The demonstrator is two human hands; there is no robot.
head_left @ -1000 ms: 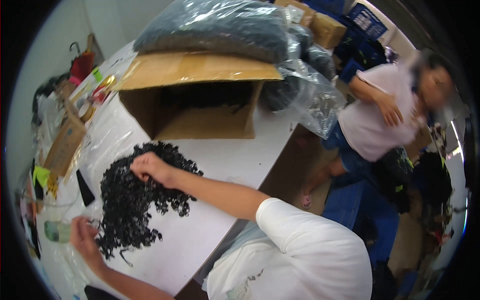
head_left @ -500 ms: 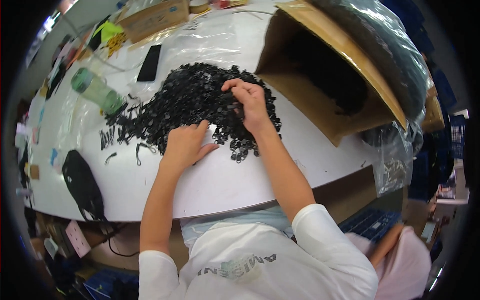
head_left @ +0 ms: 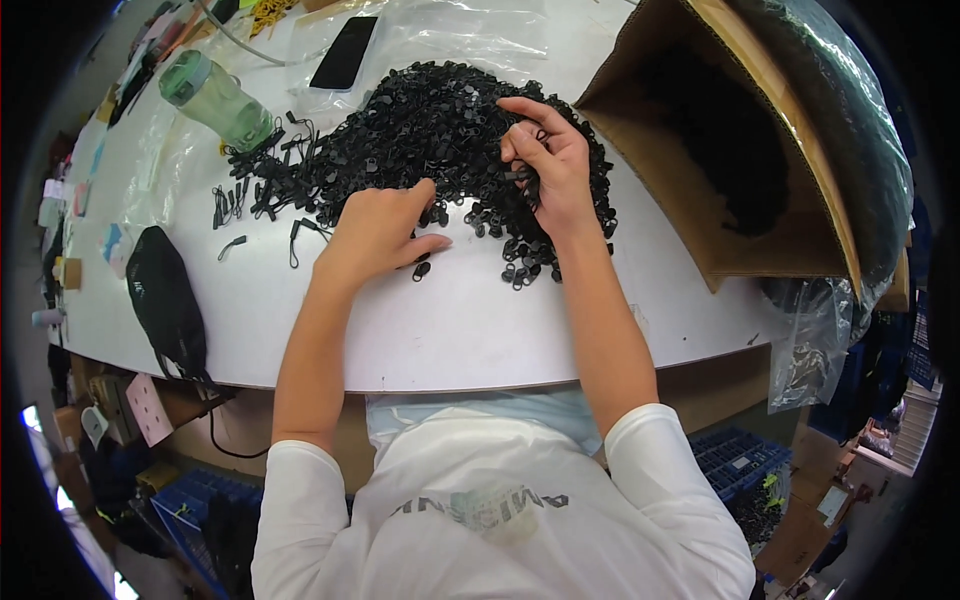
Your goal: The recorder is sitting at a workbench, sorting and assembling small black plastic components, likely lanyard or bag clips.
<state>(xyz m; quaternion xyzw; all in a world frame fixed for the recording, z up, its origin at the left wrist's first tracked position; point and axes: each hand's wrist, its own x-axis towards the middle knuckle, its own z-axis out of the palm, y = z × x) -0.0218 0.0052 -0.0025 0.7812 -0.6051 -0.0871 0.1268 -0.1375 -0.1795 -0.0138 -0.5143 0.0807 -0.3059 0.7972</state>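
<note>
A big heap of small black plastic pieces with ring-shaped ends (head_left: 430,125) lies on the white table. My left hand (head_left: 380,235) rests at the heap's near edge, thumb and forefinger spread, with nothing visible between them. One loose black piece (head_left: 421,271) lies just below its thumb. Over the heap's right side, my right hand (head_left: 560,170) is curled around black zipper pulls (head_left: 530,182), and a thin cord loop shows between its fingers; how many it holds is hidden. More corded zipper pulls (head_left: 270,190) lie scattered left of the heap.
An open cardboard box (head_left: 660,200) holding a dark mass lies on its side at right, by clear plastic wrapping (head_left: 805,350). At left are a green bottle (head_left: 218,100), a phone (head_left: 345,52) and a black face mask (head_left: 163,300). The table's front edge (head_left: 480,387) is near my body.
The view has shifted, so the table's things sit higher and further right. A black piece now lies apart below my left thumb. The pink-clothed person at right is out of view.
</note>
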